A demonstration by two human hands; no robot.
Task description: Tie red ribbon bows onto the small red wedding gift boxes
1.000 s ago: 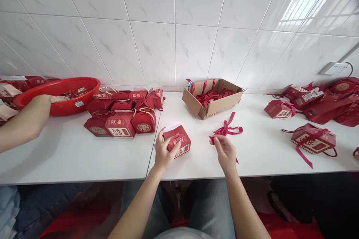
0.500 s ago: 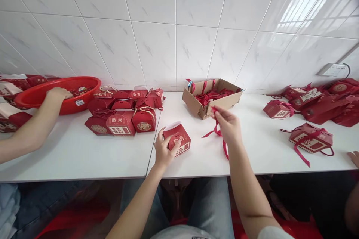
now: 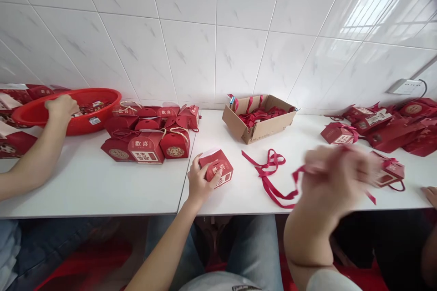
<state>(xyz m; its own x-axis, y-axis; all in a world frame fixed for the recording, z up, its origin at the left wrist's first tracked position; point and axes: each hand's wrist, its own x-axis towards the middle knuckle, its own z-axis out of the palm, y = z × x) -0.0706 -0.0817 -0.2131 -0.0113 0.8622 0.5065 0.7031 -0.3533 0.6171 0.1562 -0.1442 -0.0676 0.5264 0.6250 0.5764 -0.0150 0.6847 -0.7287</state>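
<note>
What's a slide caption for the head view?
Left hand gripping a red box, blurred right hand at a trailing ribbon, open carton behind.

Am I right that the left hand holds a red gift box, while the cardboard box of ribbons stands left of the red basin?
Not quite: the head view shows the cardboard box of ribbons standing right of the red basin. The left hand does hold a red gift box.
</note>
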